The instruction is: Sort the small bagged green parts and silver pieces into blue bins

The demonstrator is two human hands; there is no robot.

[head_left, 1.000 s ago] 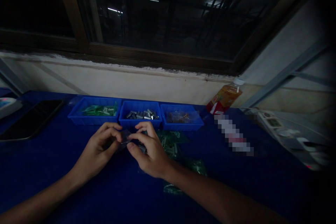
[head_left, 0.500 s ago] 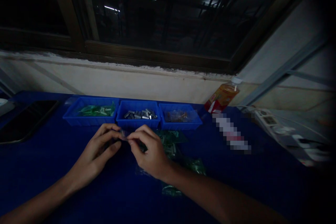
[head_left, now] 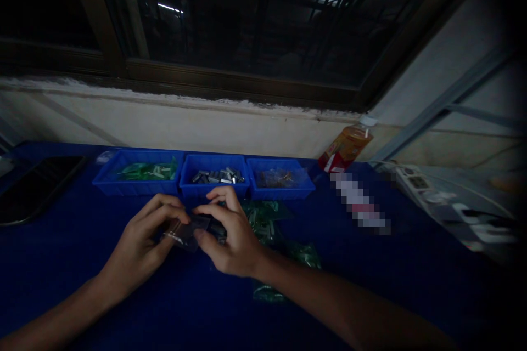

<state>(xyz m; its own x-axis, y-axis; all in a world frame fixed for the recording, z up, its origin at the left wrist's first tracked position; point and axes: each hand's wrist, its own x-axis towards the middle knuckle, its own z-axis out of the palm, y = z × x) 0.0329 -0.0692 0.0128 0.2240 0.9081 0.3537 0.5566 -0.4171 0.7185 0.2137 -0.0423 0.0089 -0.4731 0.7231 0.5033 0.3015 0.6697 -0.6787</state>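
Observation:
A small clear plastic bag [head_left: 181, 233] is pinched in my left hand [head_left: 144, 230], its fingertips at the bag's left side and top. What lies inside the bag is too dark to make out. My right hand [head_left: 234, 236] is at the bag's right end, thumb and index finger apart and touching or very near the film. Its other fingers are lifted and bent. Several green plastic bags with light pieces [head_left: 263, 227] lie on the blue tabletop [head_left: 197, 307] behind and beside my right hand, partly hidden by it.
Along the wall stand three blue trays: the left tray [head_left: 135, 187] with green bags, the middle tray [head_left: 193, 191] with metal pieces, the right tray [head_left: 280, 193] with clear bags. A phone [head_left: 39, 186] lies at left. A drink bottle [head_left: 348, 148] and a power strip [head_left: 418, 181] are at right.
The bag has come down and toward me and now shows more of its face. My right hand's pinch has opened, with thumb and index finger spread. The view has shifted slightly.

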